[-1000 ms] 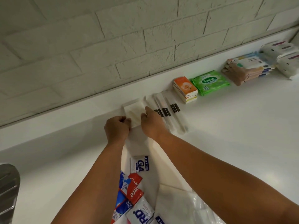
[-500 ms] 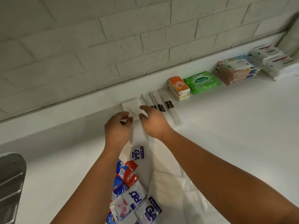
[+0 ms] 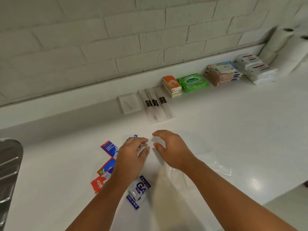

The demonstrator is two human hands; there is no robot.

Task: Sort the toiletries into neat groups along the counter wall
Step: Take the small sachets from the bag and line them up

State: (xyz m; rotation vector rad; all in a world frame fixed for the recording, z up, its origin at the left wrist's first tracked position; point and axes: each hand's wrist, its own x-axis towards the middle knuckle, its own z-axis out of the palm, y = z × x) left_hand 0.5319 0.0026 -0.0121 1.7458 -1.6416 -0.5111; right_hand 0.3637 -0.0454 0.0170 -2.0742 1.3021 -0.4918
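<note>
— Where do the toiletries sit?
— On the white counter (image 3: 233, 130). The green wipes pack (image 3: 192, 82), orange boxes (image 3: 172, 85) and wrapped toothbrushes (image 3: 156, 105) line the wall. Loose sachets (image 3: 109, 148) lie nearer, partly under the left hand (image 3: 131, 152).
— And the fingers?
— The right hand (image 3: 173, 150) has thumb and forefinger parted wide; the left's curl loosely. Neither grips anything.

There are three long wrapped sticks (image 3: 155, 106), one green wipes pack (image 3: 192, 82), two paper rolls (image 3: 281, 40) and three red-and-blue sachets (image 3: 109, 148).
</note>
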